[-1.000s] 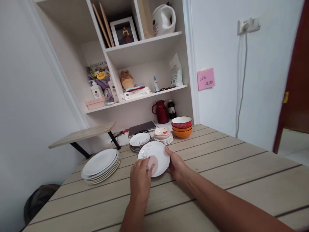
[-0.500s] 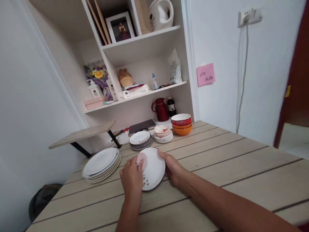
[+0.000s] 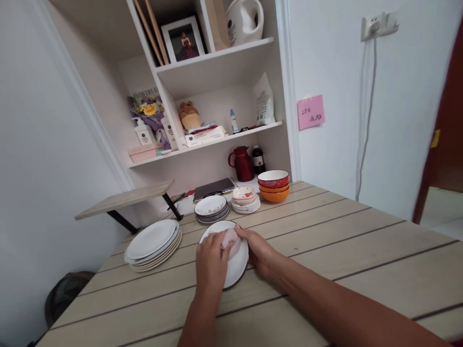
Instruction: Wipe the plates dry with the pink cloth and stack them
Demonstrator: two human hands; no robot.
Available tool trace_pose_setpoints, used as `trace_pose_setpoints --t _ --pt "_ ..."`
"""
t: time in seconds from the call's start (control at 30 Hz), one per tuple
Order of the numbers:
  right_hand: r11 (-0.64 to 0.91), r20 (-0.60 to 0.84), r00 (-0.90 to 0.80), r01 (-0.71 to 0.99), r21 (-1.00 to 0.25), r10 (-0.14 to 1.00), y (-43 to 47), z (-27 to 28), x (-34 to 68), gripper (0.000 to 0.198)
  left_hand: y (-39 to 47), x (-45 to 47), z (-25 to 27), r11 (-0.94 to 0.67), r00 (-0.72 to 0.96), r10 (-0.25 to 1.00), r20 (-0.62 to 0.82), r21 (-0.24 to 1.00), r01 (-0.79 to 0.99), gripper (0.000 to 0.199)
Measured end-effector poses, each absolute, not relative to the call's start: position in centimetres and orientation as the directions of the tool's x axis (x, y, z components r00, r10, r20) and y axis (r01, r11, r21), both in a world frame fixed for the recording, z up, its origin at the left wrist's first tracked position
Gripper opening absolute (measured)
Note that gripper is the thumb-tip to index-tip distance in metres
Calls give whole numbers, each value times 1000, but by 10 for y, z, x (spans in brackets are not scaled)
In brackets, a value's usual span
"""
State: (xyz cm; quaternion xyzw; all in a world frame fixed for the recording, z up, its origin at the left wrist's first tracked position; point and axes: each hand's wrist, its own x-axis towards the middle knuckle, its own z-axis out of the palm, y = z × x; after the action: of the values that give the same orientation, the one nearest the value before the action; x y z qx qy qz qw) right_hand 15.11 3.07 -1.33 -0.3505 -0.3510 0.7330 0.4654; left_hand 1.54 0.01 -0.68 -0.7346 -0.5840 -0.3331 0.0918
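Note:
A white plate (image 3: pixel 236 271) with a dark rim is tilted up over the table, facing me. My right hand (image 3: pixel 256 246) grips its right edge, thumb on the front and fingers behind. Pressed to the plate's face is a soft, pale pink pad (image 3: pixel 231 241); whether it is cloth or sponge I cannot tell. My left hand (image 3: pixel 212 258) is closed on that pad and covers the plate's left part. Just behind stands a stack of patterned, dark-rimmed plates (image 3: pixel 211 206).
Larger white plates (image 3: pixel 154 243) are stacked at left, near a small raised wooden shelf (image 3: pixel 125 200). Small dishes (image 3: pixel 245 200) and stacked red and orange bowls (image 3: pixel 274 187) stand at the back. Behind them are a red jug (image 3: pixel 243 165) and a dark bottle (image 3: pixel 258 160).
My left hand has slid the pink pad rightward across the plate, from its left side towards the upper middle. My right hand keeps its hold on the edge.

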Motion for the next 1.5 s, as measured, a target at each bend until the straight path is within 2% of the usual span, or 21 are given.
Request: trace_pose_setpoints --t 0.13,0.23,0.3,0.37,0.5,0.6,0.73,0.9,0.97,1.03,1.13,1.2,1.27,1.4,1.5 --pt "-318 -155 -410 -366 -875 899 22 -14 147 38 0 -2 -3 10 -160 811 562 260 965 30" --pt "-293 -111 -414 -408 -864 903 22 -12 148 35 1 -9 -2 73 -210 804 557 257 964 33" --pt "-245 -51 -373 -494 -834 926 24 -9 151 32 2 -7 -3 -4 -170 778 605 276 961 36" --pt "-186 15 -316 -594 -783 949 28 -3 156 35 1 2 -5 -153 -74 745 663 277 949 39" --pt "-102 54 -190 -722 -684 980 34 6 165 32 -7 27 -7 -427 205 714 670 184 885 53" --pt "-79 70 -176 -716 -693 982 33 9 166 26 -14 36 -4 -449 273 718 640 127 884 60" --pt "-114 79 -249 -672 -732 965 26 8 159 27 -15 25 1 -275 139 708 692 90 957 50" --pt "-238 -120 -228 -612 -754 966 22 3 153 37 -7 -1 2 86 -174 597 783 153 985 34" --pt "-249 -135 -231 -589 -769 964 22 2 153 40 -6 -4 0 128 -185 583 791 135 982 33" --pt "-245 -126 -239 -577 -779 963 20 2 152 42 -6 -1 -2 74 -105 587 803 76 994 38" --pt "-253 -128 -252 -565 -785 959 16 5 152 44 -7 13 -5 -91 82 586 806 -35 995 50" --pt "-264 -138 -260 -552 -791 956 14 7 152 43 -6 20 -6 -163 150 601 785 -63 985 56" --pt "-267 -139 -263 -547 -794 955 13 7 152 42 -5 21 -8 -178 123 641 757 -8 984 58" --pt "-270 -146 -259 -550 -791 955 18 5 153 40 0 10 -10 -223 4 732 681 234 946 54" --pt "-295 -194 -231 -577 -762 953 30 5 162 44 1 8 -11 -379 143 788 599 287 880 51"
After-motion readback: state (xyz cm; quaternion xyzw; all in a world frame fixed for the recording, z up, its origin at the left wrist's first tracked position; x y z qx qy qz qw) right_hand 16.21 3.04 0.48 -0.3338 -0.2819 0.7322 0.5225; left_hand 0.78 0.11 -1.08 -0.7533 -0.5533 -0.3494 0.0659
